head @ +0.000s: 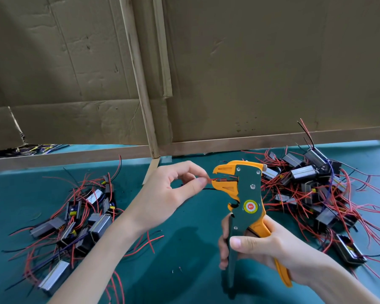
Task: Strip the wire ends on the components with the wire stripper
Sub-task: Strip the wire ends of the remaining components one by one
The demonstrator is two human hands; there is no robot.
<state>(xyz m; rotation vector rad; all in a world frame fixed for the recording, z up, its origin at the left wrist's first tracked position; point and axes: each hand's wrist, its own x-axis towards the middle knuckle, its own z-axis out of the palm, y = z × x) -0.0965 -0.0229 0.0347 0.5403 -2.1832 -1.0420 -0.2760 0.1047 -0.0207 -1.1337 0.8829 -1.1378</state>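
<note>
My right hand [257, 244] grips the two handles of a green and orange wire stripper [244, 194], held upright over the middle of the table with its orange jaws pointing left. My left hand [173, 189] pinches a short red wire end [211, 179] between thumb and forefinger, right at the mouth of the jaws. The red tip lies between the jaws. The component that this wire belongs to is hidden behind my left hand.
A pile of black and silver components with red and black wires [75, 218] lies on the green table [184, 270] at the left. A larger pile [316, 189] lies at the right. Cardboard walls [250, 73] on wooden rails close off the back.
</note>
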